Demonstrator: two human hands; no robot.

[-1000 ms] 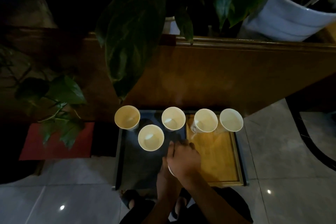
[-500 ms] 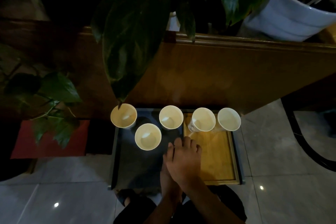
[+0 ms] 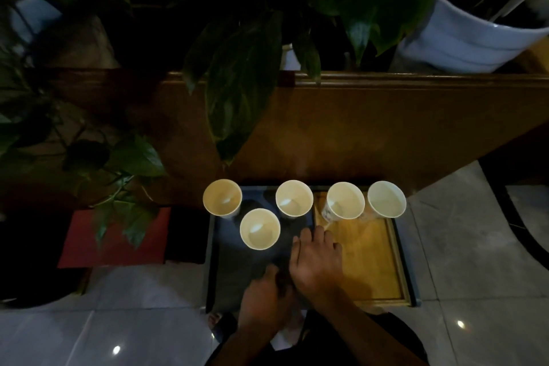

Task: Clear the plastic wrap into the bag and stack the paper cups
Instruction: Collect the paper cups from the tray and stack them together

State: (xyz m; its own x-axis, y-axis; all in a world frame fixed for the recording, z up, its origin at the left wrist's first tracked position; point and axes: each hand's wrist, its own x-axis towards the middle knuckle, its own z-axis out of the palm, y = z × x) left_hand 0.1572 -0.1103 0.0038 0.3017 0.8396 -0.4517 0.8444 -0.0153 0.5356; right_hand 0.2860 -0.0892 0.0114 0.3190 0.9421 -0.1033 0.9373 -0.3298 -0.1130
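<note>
Since all five cups (image 3: 260,229) are sitting upright and apart at 12 o'clock on the tray (image 3: 211,261), four in a row and one nearer, stacking isn't started yet, I'd guess. Right hand (image 3: 316,263) is hovering palm down over the tray, fingers (image 3: 319,235) loosely spread toward the cups, gripping nothing. Left hand (image 3: 264,300) is tucked low at 6 o'clock; can't tell what its fingers are doing. No wrap or bag visible.

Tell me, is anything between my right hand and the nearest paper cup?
Nothing visible. The right hand lies palm down on the tray, its fingers pointing at the cup on the wooden part. Only bare tray shows between them.
</note>
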